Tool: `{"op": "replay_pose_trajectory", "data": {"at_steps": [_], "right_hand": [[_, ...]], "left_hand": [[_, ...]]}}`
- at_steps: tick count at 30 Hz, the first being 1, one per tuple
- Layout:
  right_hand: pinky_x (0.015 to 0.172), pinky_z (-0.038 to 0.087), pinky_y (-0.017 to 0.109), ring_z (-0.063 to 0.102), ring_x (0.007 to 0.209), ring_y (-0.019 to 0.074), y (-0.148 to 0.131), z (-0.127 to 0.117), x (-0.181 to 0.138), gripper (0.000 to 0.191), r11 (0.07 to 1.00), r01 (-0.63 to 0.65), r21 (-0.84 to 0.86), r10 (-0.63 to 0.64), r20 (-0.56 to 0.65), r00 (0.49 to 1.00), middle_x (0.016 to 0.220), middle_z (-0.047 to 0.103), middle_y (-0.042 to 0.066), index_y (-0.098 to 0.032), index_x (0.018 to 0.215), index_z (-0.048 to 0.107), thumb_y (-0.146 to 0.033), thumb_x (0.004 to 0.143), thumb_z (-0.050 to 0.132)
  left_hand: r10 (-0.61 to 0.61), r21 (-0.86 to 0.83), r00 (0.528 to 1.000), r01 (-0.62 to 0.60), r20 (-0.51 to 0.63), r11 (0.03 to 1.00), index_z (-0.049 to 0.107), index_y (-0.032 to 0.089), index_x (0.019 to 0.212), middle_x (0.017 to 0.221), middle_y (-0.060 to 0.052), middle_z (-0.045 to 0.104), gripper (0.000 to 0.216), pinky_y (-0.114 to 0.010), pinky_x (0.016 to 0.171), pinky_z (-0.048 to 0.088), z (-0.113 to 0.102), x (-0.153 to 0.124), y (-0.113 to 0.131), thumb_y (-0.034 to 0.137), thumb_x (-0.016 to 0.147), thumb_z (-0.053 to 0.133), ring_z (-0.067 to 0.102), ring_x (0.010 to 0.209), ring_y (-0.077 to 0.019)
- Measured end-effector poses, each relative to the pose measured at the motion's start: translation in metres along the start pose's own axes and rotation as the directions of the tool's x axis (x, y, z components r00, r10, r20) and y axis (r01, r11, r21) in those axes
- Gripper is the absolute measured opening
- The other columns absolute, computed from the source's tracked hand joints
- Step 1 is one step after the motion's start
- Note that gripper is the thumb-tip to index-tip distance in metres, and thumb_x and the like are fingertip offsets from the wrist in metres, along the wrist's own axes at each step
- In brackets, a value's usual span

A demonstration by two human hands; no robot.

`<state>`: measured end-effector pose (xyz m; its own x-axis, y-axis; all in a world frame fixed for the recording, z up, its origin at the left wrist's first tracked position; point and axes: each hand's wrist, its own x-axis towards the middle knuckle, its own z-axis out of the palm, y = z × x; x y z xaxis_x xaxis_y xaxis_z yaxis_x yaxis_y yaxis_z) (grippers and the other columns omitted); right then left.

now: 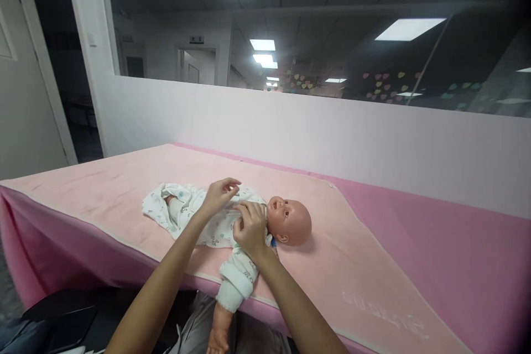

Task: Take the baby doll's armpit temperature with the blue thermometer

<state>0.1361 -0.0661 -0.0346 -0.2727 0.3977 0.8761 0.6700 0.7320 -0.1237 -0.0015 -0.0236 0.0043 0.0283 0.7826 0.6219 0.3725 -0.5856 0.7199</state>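
A bald baby doll (292, 222) lies on its back across the mat, head to the right. It wears a white printed baby gown (218, 231), its near sleeve (236, 276) bunched up on the arm. The doll's near hand (218, 340) hangs past the table edge. Just above the gown's front is my left hand (222, 196), fingers bent and apart from the thumb. My right hand (251, 227) lies at the upper chest by the collar, fingers curled on the cloth; their grip is partly hidden. A small blue piece (273, 242) shows beneath the doll's chin.
A peach mat (332, 276) with faint lettering covers much of the pink-draped table (435, 243). A white wall (290, 127) with a large window stands along the far side. My lap and a dark chair (83, 315) are below the near edge; an open doorway is at left.
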Motion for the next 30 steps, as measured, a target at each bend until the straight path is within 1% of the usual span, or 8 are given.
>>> {"op": "replay_pose_trajectory", "data": {"at_steps": [2, 5, 11, 15, 18, 20, 25, 30], "right_hand": [[0.077, 0.035, 0.036, 0.047, 0.086, 0.0211, 0.000, -0.001, -0.002, 0.034, 0.999, 0.027, -0.031, -0.027, -0.002, 1.000, 0.093, 0.056, 0.007, -0.019, 0.089, 0.058, -0.007, 0.061, 0.042], [0.077, 0.035, 0.036, 0.047, 0.086, 0.0210, -0.002, -0.002, -0.004, 0.029, 0.994, 0.094, -0.050, -0.094, 0.015, 0.995, 0.092, 0.057, 0.007, -0.019, 0.085, 0.058, -0.007, 0.064, 0.043], [0.068, 0.036, 0.032, 0.048, 0.069, 0.0166, -0.022, -0.025, -0.015, 0.018, 0.988, 0.152, -0.013, -0.148, 0.151, 0.977, 0.069, 0.056, 0.003, -0.019, 0.068, 0.055, -0.008, 0.073, 0.041], [0.065, 0.037, 0.030, 0.051, 0.068, 0.0171, -0.035, -0.061, -0.054, 0.019, 0.985, -0.167, -0.033, 0.168, 0.032, 0.985, 0.069, 0.058, 0.003, -0.021, 0.073, 0.054, -0.010, 0.076, 0.039], [0.065, 0.038, 0.033, 0.052, 0.072, 0.0212, -0.031, -0.081, -0.091, 0.014, 0.882, -0.410, -0.231, 0.402, -0.083, 0.912, 0.077, 0.061, 0.007, -0.021, 0.084, 0.055, -0.017, 0.077, 0.044], [0.063, 0.038, 0.034, 0.051, 0.070, 0.0225, -0.022, -0.087, -0.107, 0.012, 0.829, -0.436, -0.350, 0.437, -0.079, 0.896, 0.078, 0.061, 0.008, -0.021, 0.084, 0.056, -0.021, 0.076, 0.046], [0.058, 0.038, 0.030, 0.053, 0.064, 0.0196, -0.009, -0.087, -0.113, 0.017, 0.811, -0.415, -0.412, 0.446, -0.025, 0.895, 0.069, 0.060, 0.006, -0.021, 0.075, 0.056, -0.014, 0.075, 0.040], [0.050, 0.036, 0.026, 0.054, 0.055, 0.0151, -0.019, -0.100, -0.101, 0.020, 0.757, -0.491, -0.430, 0.513, -0.074, 0.855, 0.064, 0.060, 0.003, -0.020, 0.071, 0.059, -0.018, 0.075, 0.039]], "left_hand": [[-0.028, -0.084, 0.980, 0.046, 0.197, 0.995, 0.065, 0.014, 0.084, 0.075, -0.003, 0.064, 0.021, -0.023, 0.058, 0.042, 0.020, 0.014, 0.000, 0.029, 0.071, 0.056, 0.055, 0.065, -0.0140], [-0.076, -0.132, 0.891, 0.150, 0.447, 0.980, 0.061, 0.010, 0.063, 0.050, 0.001, 0.052, 0.020, -0.022, 0.045, 0.032, 0.038, 0.018, -0.009, 0.028, 0.069, 0.056, 0.045, 0.048, -0.0101], [0.043, -0.232, 0.786, 0.130, 0.617, 0.964, 0.058, 0.012, 0.063, 0.055, 0.004, 0.049, 0.009, -0.020, 0.046, 0.031, 0.024, 0.004, -0.010, 0.020, 0.061, 0.062, 0.042, 0.051, -0.0078], [-0.004, -0.244, 0.839, 0.163, 0.543, 0.956, 0.057, 0.014, 0.069, 0.061, 0.004, 0.050, 0.023, -0.018, 0.051, 0.034, 0.021, 0.002, -0.009, 0.024, 0.055, 0.072, 0.045, 0.056, -0.0080], [-0.101, -0.312, 0.901, 0.249, 0.423, 0.917, 0.057, 0.015, 0.079, 0.063, 0.003, 0.052, 0.031, -0.019, 0.054, 0.036, 0.025, 0.001, -0.015, 0.027, 0.055, 0.073, 0.049, 0.058, -0.0086], [-0.157, -0.353, 0.922, 0.288, 0.354, 0.890, 0.059, 0.015, 0.086, 0.064, 0.002, 0.055, 0.035, -0.019, 0.054, 0.036, 0.025, 0.001, -0.019, 0.031, 0.058, 0.072, 0.049, 0.057, -0.0086], [-0.261, -0.341, 0.926, 0.347, 0.272, 0.874, 0.066, 0.013, 0.090, 0.057, 0.000, 0.059, 0.039, -0.021, 0.044, 0.030, 0.023, 0.001, -0.024, 0.041, 0.062, 0.068, 0.041, 0.044, -0.0077], [-0.286, -0.385, 0.934, 0.349, 0.212, 0.854, 0.068, 0.012, 0.091, 0.071, -0.006, 0.066, 0.039, -0.024, 0.055, 0.040, 0.023, 0.002, -0.029, 0.042, 0.067, 0.063, 0.055, 0.062, -0.0152]]}}
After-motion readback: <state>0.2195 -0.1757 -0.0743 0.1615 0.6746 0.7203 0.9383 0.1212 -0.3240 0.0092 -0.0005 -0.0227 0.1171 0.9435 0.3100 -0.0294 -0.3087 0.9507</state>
